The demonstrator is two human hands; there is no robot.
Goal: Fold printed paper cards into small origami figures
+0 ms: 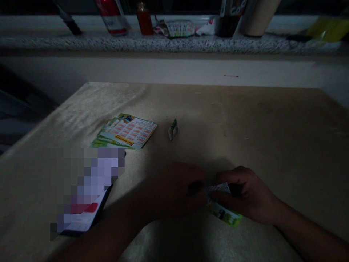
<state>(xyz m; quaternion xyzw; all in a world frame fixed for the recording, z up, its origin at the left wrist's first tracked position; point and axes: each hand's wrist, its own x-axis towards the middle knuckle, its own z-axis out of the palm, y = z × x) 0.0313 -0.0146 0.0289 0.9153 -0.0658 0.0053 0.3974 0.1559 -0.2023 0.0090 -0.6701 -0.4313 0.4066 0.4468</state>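
Observation:
Both my hands are close together over the front middle of the table. My right hand (249, 194) is closed, pinching a small printed paper card (225, 214) with green on it between thumb and fingers. Part of the card is folded over, showing a pale printed side. My left hand (182, 189) is curled closed at the card's left end; its fingertips are mostly hidden in shadow. Beyond the hands stands a small folded paper piece (173, 130), green and white. To its left lies a fanned stack of calendar cards (133, 130).
A phone (89, 203) with a lit, partly blurred screen lies on the left of the table (245, 116). On the speckled sill (136, 44) behind stand a red can (111, 18), a small red bottle (144, 20), crumpled wrappers (180, 29) and a dark bottle (230, 20).

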